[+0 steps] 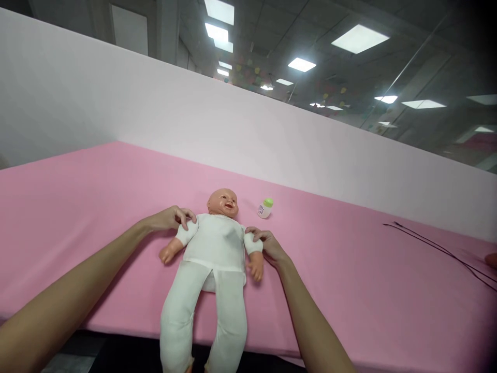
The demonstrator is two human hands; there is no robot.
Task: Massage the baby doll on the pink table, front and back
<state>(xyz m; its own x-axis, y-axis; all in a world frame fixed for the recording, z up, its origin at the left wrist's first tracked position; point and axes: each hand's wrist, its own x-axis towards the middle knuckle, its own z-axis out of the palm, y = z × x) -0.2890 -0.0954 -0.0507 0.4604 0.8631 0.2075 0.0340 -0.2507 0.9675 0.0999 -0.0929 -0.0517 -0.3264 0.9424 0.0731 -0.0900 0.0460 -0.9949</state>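
Observation:
A baby doll (215, 243) with a bald plastic head and a white cloth body lies face up on the pink padded surface (337, 290). Its legs reach over the front edge, and the feet are mostly cut off by the frame. My left hand (167, 218) pinches the white upper arm on the picture's left side. On the other side, my right hand (272, 247) has its fingers closed around the doll's other upper arm. Both plastic doll hands stick out below my fingers. Near the doll's head stands a small bottle (265, 208) with a light green cap.
A pale wall (248, 134) runs behind the pink surface, with glass above it reflecting ceiling lights. Thin dark cords (438, 246) lie at the right. Past them, a brownish rounded thing (491, 260) is cut off by the frame.

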